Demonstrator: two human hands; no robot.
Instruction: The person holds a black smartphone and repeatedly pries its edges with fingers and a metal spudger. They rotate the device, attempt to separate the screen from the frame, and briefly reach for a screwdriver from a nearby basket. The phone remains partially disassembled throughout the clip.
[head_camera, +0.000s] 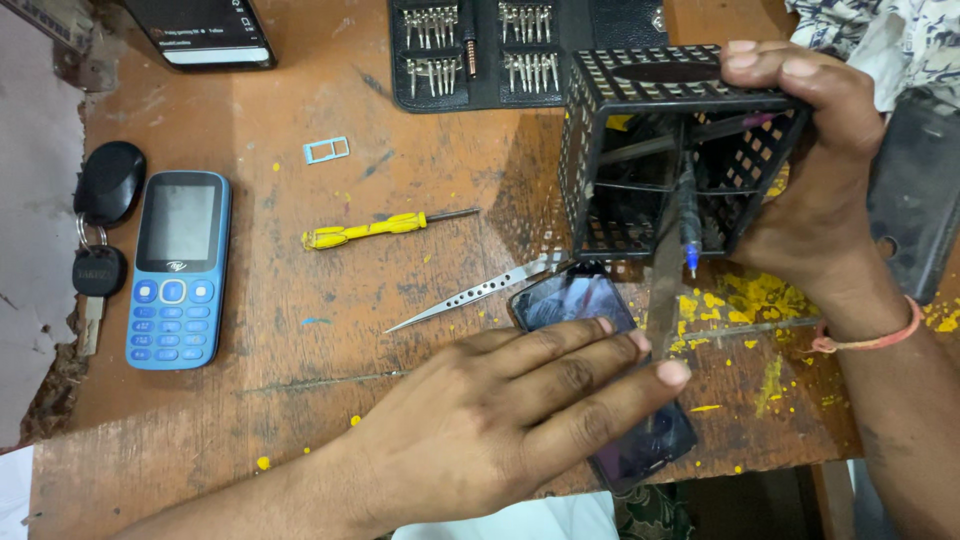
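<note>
The right hand (800, 170) grips a black perforated tool basket (660, 150) by its rim, tilting it over the desk (300, 310); it looks light and rigid, its tools loose. The left hand (500, 420) lies flat and open on a dark smartphone (575, 300), glassy, likely fragile, beside the tweezers (470, 297).

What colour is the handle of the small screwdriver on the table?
Yellow; the screwdriver lies on the wooden table, seen in the head view.
</note>
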